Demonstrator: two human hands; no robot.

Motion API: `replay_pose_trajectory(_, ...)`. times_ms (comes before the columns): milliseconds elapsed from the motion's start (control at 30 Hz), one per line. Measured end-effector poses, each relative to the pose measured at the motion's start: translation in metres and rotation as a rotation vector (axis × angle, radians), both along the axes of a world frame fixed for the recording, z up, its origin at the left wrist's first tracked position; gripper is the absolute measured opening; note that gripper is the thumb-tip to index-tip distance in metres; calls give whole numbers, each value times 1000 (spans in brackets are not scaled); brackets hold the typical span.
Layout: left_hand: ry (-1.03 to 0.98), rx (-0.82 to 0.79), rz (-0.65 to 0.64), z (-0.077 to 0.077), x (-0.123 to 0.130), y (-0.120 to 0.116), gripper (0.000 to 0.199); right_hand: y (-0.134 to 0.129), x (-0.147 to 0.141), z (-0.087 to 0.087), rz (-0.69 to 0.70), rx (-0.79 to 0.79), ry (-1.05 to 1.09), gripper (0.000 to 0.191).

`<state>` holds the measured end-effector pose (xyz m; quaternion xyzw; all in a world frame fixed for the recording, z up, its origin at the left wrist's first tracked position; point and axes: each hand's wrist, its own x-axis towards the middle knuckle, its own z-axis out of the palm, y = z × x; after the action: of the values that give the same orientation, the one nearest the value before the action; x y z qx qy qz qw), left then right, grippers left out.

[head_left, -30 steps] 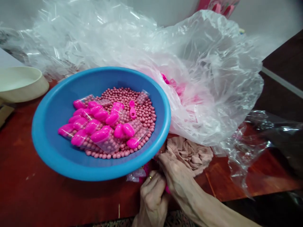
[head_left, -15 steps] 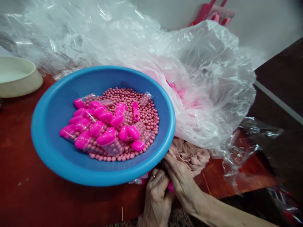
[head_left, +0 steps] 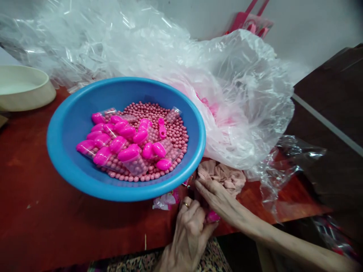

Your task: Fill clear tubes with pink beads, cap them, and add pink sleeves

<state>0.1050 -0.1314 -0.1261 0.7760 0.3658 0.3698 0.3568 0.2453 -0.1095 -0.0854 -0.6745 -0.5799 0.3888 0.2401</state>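
Note:
Near the table's front edge, my left hand [head_left: 190, 228] has its fingers curled round the lower end of a bright pink piece [head_left: 212, 216]. My right hand [head_left: 217, 198] lies just to the right and above, fingers together, its palm side hidden; whether it grips something cannot be seen. Behind both hands stands a blue basin [head_left: 126, 193] of dusty-pink beads [head_left: 149, 109]. Pink-capped clear packets [head_left: 129, 153] and a small pink clip-like part [head_left: 162, 127] rest on the beads. Small clear and pink pieces [head_left: 166, 200] lie below the basin's rim.
A large clear plastic bag [head_left: 235, 90] with pink items inside spreads behind the basin. A beige cloth [head_left: 224, 175] is crumpled by my right hand. At the left sits a cream bowl [head_left: 28, 99]. Clear film [head_left: 276, 177] hangs over the right table edge.
The view has shifted, so the table edge shows more. My hands have moved slightly apart, and more of the pink piece between them and the small pieces below the basin is visible.

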Motion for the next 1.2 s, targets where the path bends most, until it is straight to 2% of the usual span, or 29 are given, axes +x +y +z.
replay_pose_trajectory(100, 54, 35, 3, -2, 4, -2, 21, 4, -14, 0, -36, 3, -46, 32)
replay_pose_trajectory(233, 168, -39, -8, -4, 8, -8, 26, 0, -21, -4, -101, 28, -81, 31)
replay_pose_trajectory(300, 169, -5, -34, -11, 7, -12, 31, -2, -21, -3, -116, 17, -68, 32)
replay_pose_trajectory(400, 142, 138, -49, -30, 5, -18, 44, -2, -26, 1, -163, -52, 33, 33)
replay_pose_trajectory(500, 139, 221, 29, -46, 7, -22, 52, -4, -31, 3, -239, -128, 106, 35)
replay_pose_trajectory(567, 93, 254, 58, -50, 11, -24, 54, -7, -33, 2, -279, -137, 88, 39)
replay_pose_trajectory(633, 44, 192, 60, -49, 15, -25, 57, -10, -33, 0, -294, -116, 49, 41)
replay_pose_trajectory(733, 47, 26, 78, -44, 14, -26, 55, -12, -32, -2, -262, -59, 24, 33)
replay_pose_trajectory(900, 68, -38, 39, -42, 4, -23, 45, -10, -32, -2, -203, 35, 4, 26)
replay_pose_trajectory(1067, -28, -23, 21, -40, 5, -9, 43, -10, -34, -2, -233, -43, 25, 27)
replay_pose_trajectory(1200, -39, -19, 12, -20, 5, -4, 47, -1, -37, 0, -377, -130, 269, 27)
